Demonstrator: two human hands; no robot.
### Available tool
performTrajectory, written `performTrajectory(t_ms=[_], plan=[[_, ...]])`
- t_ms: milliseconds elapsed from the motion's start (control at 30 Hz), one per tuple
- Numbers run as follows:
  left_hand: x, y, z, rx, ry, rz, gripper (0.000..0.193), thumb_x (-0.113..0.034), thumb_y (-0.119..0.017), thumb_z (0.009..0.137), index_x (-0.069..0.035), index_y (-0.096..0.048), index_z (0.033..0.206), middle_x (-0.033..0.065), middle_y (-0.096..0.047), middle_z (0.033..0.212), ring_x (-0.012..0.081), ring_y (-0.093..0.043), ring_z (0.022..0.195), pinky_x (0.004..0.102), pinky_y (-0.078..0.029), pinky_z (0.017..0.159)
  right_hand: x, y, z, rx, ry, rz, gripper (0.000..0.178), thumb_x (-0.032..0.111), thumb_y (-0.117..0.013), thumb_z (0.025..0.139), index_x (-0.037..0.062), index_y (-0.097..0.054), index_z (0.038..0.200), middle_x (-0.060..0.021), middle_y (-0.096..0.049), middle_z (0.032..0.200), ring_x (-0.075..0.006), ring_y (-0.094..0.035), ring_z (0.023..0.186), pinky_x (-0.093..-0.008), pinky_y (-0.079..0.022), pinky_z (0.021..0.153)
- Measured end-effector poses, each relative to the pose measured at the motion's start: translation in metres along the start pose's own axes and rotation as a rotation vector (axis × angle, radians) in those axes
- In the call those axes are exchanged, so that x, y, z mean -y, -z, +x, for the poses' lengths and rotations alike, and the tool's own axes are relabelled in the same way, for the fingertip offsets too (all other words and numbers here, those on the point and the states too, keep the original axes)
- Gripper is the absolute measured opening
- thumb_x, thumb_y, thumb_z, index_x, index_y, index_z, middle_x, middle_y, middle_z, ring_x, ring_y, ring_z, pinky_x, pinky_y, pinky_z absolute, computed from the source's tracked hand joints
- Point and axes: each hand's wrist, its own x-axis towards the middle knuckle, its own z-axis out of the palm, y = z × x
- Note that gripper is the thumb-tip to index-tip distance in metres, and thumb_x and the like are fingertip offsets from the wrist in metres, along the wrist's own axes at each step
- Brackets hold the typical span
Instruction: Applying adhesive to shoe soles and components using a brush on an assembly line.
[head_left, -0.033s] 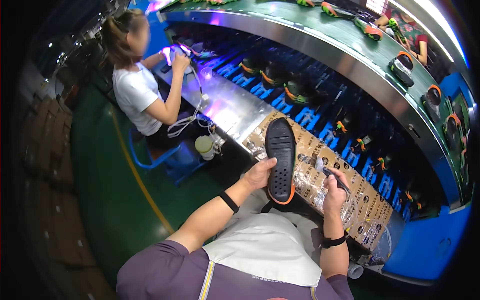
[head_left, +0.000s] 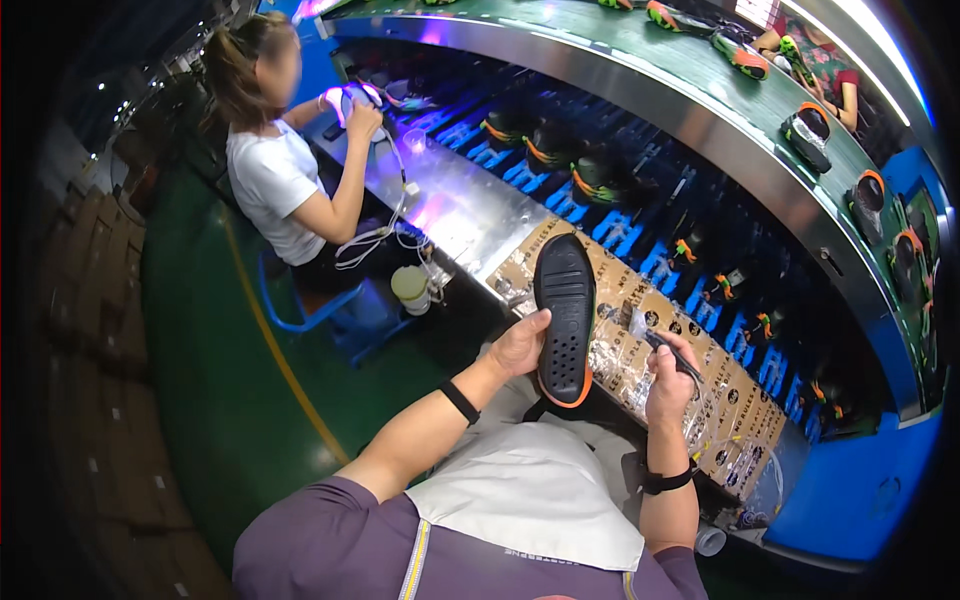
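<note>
My left hand (head_left: 520, 346) grips a black shoe sole (head_left: 566, 315) by its left edge, thumb on top. The sole stands lengthwise before me, with grooves at the far end, round holes toward the near end and an orange rim there. In my right hand (head_left: 670, 388) is a brush (head_left: 660, 342) with a dark handle and a pale tip. Its tip points away to the left, over the cardboard-covered bench top (head_left: 735, 410), a short way right of the sole and apart from it.
Beyond the bench, blue racks (head_left: 655, 265) hold several dark shoe parts. A green conveyor (head_left: 690, 75) with shoes curves above. At left, a person in a white shirt (head_left: 275, 185) sits on a blue stool (head_left: 360, 320), working under violet light. A pale green-lidded container (head_left: 410, 290) hangs by the bench.
</note>
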Motion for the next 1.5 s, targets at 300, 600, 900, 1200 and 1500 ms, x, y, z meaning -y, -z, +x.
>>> performTrajectory(t_ms=[300, 600, 900, 1200, 1500], plan=[[-0.003, -0.049, -0.013, -0.041, -0.106, -0.075, 0.087, -0.077, -0.022, 0.102, -0.011, -0.048, 0.153, 0.0120, -0.059, 0.146, 0.0288, -0.058, 0.133, 0.0475, -0.045, 0.116, 0.046, -0.069, -0.004, 0.231, -0.024, -0.049, 0.023, 0.008, -0.069, 0.095, -0.0035, -0.071, 0.115, -0.0044, -0.071, 0.095, -0.0087, -0.063, 0.081, -0.0252, -0.052, 0.076], [0.013, -0.058, -0.020, -0.082, -0.005, -0.020, 0.086, -0.076, -0.023, 0.104, -0.011, -0.047, 0.155, 0.0095, -0.053, 0.154, 0.0259, -0.050, 0.142, 0.0449, -0.037, 0.122, 0.048, -0.092, 0.009, 0.170, 0.003, -0.189, 0.021, 0.009, -0.070, 0.091, 0.0002, -0.075, 0.109, -0.0008, -0.070, 0.088, -0.0062, -0.060, 0.079, -0.0243, -0.049, 0.074], [0.010, -0.055, -0.008, -0.176, -0.120, 0.110, 0.084, -0.071, -0.017, 0.106, -0.008, -0.047, 0.152, 0.0122, -0.059, 0.145, 0.0264, -0.057, 0.135, 0.0440, -0.044, 0.117, 0.059, -0.089, -0.009, 0.371, 0.208, -0.539, 0.025, 0.008, -0.073, 0.089, 0.0021, -0.073, 0.113, -0.0158, -0.074, 0.093, -0.0253, -0.072, 0.080, -0.0344, -0.056, 0.073], [-0.010, -0.052, -0.005, -0.106, -0.095, 0.024, 0.087, -0.072, -0.014, 0.106, -0.006, -0.048, 0.151, 0.0150, -0.060, 0.144, 0.0293, -0.057, 0.134, 0.0463, -0.044, 0.117, 0.106, -0.064, -0.003, 0.470, 0.060, -0.523, 0.027, 0.010, -0.077, 0.088, 0.0030, -0.077, 0.114, -0.0112, -0.078, 0.091, -0.0157, -0.073, 0.084, -0.0310, -0.057, 0.077], [0.013, -0.074, -0.015, -0.159, -0.044, 0.164, 0.082, -0.074, -0.025, 0.105, -0.012, -0.047, 0.154, 0.0099, -0.057, 0.149, 0.0235, -0.055, 0.137, 0.0411, -0.044, 0.117, 0.063, -0.090, 0.014, 0.376, 0.420, -0.399, 0.025, 0.005, -0.076, 0.087, -0.0005, -0.077, 0.111, -0.0150, -0.076, 0.096, -0.0231, -0.072, 0.083, -0.0341, -0.057, 0.078]])
